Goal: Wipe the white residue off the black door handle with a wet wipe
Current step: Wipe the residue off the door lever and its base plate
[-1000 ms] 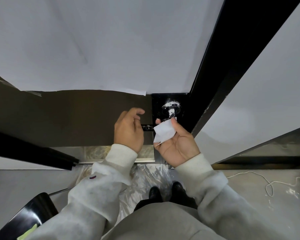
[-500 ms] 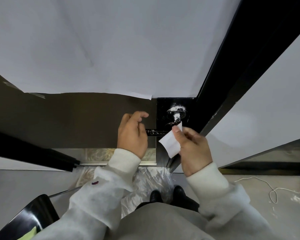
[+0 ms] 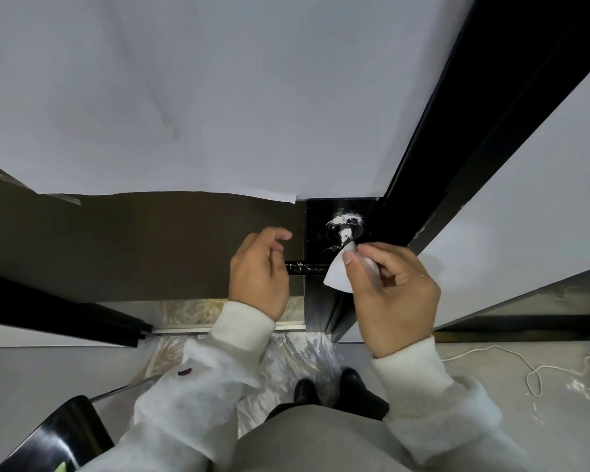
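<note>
My left hand (image 3: 259,274) grips the lever end of the door handle (image 3: 307,267), my right hand (image 3: 394,294) pinches the wet wipe (image 3: 336,275) against its neck just right, below the rosette (image 3: 344,222).

Single head-worn wide-angle view, looking forward and steeply down, close to the door (image 3: 150,247). Frame runs from the door face down to the floor (image 3: 491,386). No second view.

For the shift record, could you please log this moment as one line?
left hand: grips door handle | right hand: wet wipe at residue
</note>
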The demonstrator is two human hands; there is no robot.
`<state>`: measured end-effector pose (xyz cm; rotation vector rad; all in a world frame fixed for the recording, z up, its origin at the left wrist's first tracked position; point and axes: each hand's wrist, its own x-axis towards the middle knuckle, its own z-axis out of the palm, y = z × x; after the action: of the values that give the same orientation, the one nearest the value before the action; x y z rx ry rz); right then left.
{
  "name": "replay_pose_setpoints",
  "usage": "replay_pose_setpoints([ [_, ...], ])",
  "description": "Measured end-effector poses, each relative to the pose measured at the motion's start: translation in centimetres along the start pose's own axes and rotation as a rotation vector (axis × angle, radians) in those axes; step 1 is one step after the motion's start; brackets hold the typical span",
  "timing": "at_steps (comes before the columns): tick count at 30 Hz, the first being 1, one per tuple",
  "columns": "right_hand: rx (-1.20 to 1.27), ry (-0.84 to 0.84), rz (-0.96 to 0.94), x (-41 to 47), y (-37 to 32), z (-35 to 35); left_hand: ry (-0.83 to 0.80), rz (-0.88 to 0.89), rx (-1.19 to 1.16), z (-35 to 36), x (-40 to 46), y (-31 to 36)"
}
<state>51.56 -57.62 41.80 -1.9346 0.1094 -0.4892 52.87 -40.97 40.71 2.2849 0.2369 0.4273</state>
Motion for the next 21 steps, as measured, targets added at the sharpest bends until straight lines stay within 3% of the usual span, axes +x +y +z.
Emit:
replay_pose_setpoints([
  [7, -0.197, -0.112, -0.128, -0.1, 0.3, -0.3, 0.008, 0.01, -0.027, 0.0, 0.0, 0.0],
  [9, -0.169, -0.142, -0.028, 0.0, 0.0, -0.3, 0.012, 0.013, -0.026, 0.0, 0.0, -0.1],
  [12, 0.001, -0.173, 0.283, 0.8, 0.3, 0.4, 0.005, 0.009, -0.025, 0.1, 0.1, -0.1],
  [14, 0.111, -0.122, 0.399, 1.0, 0.5, 0.6, -0.005, 0.01, -0.029, 0.0, 0.1, -0.1],
  [16, 0.117, -0.022, 0.333, 0.4, 0.3, 0.5, -0.017, 0.005, -0.037, -0.1, 0.1, 0.0],
  [18, 0.07, 0.057, 0.152, -0.2, -0.2, 0.3, -0.021, 0.002, -0.043, -0.2, 0.1, 0.0],
  [21, -0.14, 0.061, -0.101, 0.2, -0.6, 0.9, -0.018, 0.006, -0.043, -0.2, 0.1, 0.2],
])
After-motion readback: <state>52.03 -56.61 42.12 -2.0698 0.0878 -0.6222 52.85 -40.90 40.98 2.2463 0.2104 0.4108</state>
